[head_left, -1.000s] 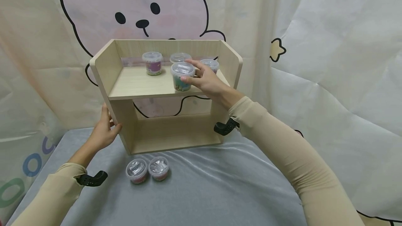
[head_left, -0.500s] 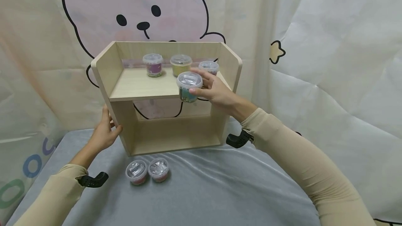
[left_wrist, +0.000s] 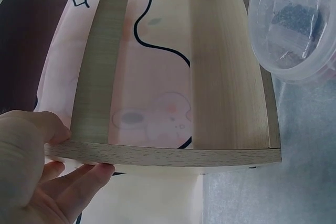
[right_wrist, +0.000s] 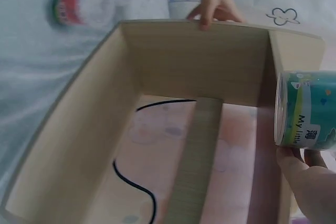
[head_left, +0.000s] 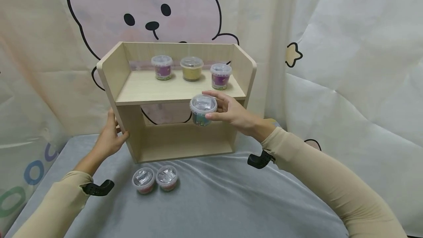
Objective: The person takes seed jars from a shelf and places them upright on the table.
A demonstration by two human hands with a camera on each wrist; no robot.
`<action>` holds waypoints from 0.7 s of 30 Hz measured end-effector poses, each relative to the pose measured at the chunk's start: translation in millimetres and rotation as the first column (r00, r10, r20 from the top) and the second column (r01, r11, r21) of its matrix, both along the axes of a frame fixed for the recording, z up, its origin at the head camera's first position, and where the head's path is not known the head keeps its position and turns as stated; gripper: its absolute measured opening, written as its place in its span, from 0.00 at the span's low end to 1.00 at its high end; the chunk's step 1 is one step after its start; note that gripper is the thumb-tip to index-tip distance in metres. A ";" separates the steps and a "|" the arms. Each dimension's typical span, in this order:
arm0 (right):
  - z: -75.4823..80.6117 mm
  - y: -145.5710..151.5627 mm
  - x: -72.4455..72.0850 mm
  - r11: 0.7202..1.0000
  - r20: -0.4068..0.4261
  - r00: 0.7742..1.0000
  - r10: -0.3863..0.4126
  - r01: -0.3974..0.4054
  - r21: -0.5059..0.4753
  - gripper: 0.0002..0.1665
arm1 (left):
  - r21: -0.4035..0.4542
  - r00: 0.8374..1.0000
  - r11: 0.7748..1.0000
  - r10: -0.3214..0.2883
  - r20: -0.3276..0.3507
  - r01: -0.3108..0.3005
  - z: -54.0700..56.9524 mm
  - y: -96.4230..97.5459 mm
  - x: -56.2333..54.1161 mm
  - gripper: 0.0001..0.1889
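Observation:
My right hand (head_left: 232, 114) pinches a clear-lidded plastic tub (head_left: 202, 109) with a teal label. It holds the tub upright in front of the wooden shelf (head_left: 148, 89), just below the upper board's front edge. In the right wrist view the teal tub (right_wrist: 310, 109) shows printed lettering. My left hand (head_left: 110, 137) grips the shelf's left side panel, and in the left wrist view the hand's thumb and fingers (left_wrist: 84, 184) lie on either side of the panel edge. On the upper board stand a purple tub (head_left: 162, 69), a yellow tub (head_left: 191, 72) and another purple tub (head_left: 220, 80).
Two lidded tubs with reddish contents, a left one (head_left: 144, 182) and a right one (head_left: 167, 179), stand on the grey cloth (head_left: 211, 201) before the shelf. Printed curtains (head_left: 357, 83) hang behind and at the sides. The lower compartment's floor (head_left: 185, 140) is bare wood.
My right hand has drawn the teal-labelled tub off the upper board, forward and down to below its front edge. The yellow and right purple tubs are now uncovered. My left hand stays put.

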State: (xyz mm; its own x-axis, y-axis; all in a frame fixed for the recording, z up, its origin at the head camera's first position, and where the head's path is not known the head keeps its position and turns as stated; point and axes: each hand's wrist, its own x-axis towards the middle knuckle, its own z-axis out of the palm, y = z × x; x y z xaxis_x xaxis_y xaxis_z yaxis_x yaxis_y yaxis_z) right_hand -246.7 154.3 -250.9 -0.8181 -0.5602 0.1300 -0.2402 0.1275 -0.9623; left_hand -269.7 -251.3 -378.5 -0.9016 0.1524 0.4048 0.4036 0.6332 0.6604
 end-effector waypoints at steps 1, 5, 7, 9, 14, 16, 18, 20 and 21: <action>-3.6 1.2 0.7 1.000 -0.001 1.000 0.005 -0.005 0.005 0.43 | -0.001 1.000 1.000 0.002 0.000 -0.002 -0.4 0.2 -0.1 0.51; -16.9 3.4 1.9 1.000 -0.004 1.000 0.018 -0.018 0.013 0.43 | -0.005 1.000 1.000 0.008 -0.002 -0.008 -1.2 0.2 -0.7 0.52; -24.2 3.3 1.9 1.000 0.001 1.000 0.025 -0.025 0.018 0.42 | -0.008 1.000 1.000 0.011 -0.005 -0.011 -1.3 0.1 -0.7 0.52; -32.3 3.1 1.6 0.999 0.010 1.000 0.028 -0.028 0.025 0.42 | -0.012 1.000 1.000 0.013 -0.008 -0.013 -0.9 0.0 -0.3 0.52; -51.8 1.2 1.1 0.999 0.039 0.999 0.023 -0.024 0.029 0.43 | -0.012 1.000 1.000 0.016 -0.007 -0.016 -1.0 0.1 0.0 0.52; -58.4 0.3 1.4 1.000 0.048 0.999 0.024 -0.025 0.018 0.44 | -0.009 1.000 1.000 0.014 -0.005 -0.014 -1.2 0.1 -0.1 0.52; -64.2 -0.6 1.7 1.000 0.058 0.998 0.029 -0.030 0.002 0.44 | -0.006 1.000 1.000 0.011 -0.004 -0.011 -1.4 0.0 -0.4 0.52; -69.2 -1.4 2.4 0.999 0.066 0.997 0.035 -0.034 -0.010 0.44 | -0.001 1.000 1.000 0.007 -0.008 -0.007 -1.6 -0.4 -0.8 0.52; -71.6 -1.8 2.7 0.999 0.069 0.997 0.036 -0.035 -0.012 0.44 | 0.000 1.000 1.000 0.004 -0.011 -0.004 -1.6 -0.7 -1.0 0.52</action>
State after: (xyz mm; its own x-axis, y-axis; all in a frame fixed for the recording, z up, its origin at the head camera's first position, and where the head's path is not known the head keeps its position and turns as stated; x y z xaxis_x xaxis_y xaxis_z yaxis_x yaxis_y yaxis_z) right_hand -244.0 152.4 -322.5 -0.8051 -0.5877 0.0799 -0.1770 0.1095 -0.9781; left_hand -270.7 -252.0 -380.1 -0.8979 0.1486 0.4144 0.4078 0.6351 0.6560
